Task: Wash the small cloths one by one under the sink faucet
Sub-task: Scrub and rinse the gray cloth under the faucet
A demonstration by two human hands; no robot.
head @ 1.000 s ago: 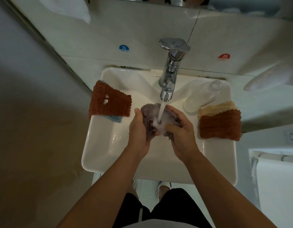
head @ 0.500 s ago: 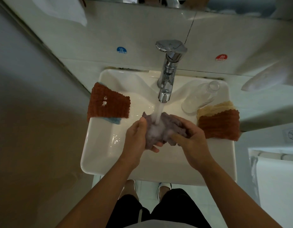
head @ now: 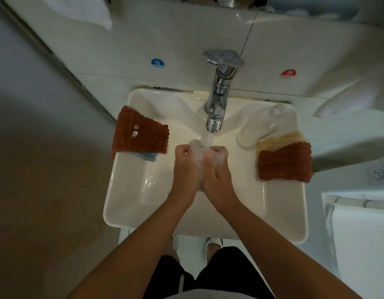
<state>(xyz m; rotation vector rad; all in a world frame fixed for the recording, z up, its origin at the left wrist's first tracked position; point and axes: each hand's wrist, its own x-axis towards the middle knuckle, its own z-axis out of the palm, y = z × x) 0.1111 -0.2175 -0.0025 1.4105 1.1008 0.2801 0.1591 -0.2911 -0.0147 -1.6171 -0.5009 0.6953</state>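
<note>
Grey-purple small cloth point(head: 196, 145) is balled between left hand point(head: 185, 169) and right hand point(head: 218, 169), both clenched on it, directly under the chrome faucet point(head: 217, 104) stream, likely for wringing. Rust-brown waffle cloths point(head: 141, 134) are kept on the white ceramic sink point(head: 130, 190) rim, probably clear of the water.

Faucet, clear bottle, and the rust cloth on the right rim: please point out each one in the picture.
faucet point(head: 217, 100), head view, on the chrome body above the spout.
clear bottle point(head: 259, 126), head view, on the middle of its side.
rust cloth point(head: 284, 164), head view, on the centre of its knitted surface.

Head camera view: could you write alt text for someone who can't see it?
Two hands, left and right, squeeze a small cloth under a running faucet over a white sink. More cloths drape both rims.
</note>
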